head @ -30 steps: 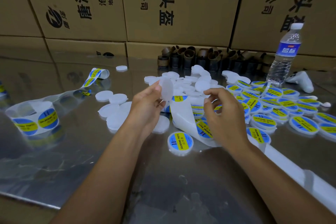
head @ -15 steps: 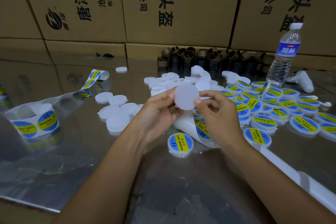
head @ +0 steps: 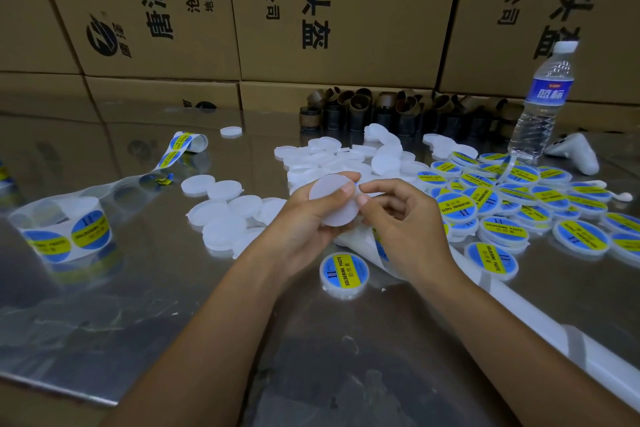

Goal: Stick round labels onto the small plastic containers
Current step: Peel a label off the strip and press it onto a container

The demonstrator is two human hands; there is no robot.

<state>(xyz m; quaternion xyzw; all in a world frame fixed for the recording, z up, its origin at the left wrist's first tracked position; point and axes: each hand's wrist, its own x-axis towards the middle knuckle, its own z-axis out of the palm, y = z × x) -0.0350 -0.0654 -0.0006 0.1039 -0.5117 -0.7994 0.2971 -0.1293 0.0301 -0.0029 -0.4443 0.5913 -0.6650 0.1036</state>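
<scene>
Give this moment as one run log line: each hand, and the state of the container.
left hand: holds blank white container | right hand: fingertips at its rim, grip unclear | visible face: unlabelled

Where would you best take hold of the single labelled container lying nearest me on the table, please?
Pinch the labelled container by its rim, thumb and finger on opposite sides, coming straight down from above. It lies flat, label up, low and round, apart from the others on the metal table, so probably only its edge offers a hold.
</scene>
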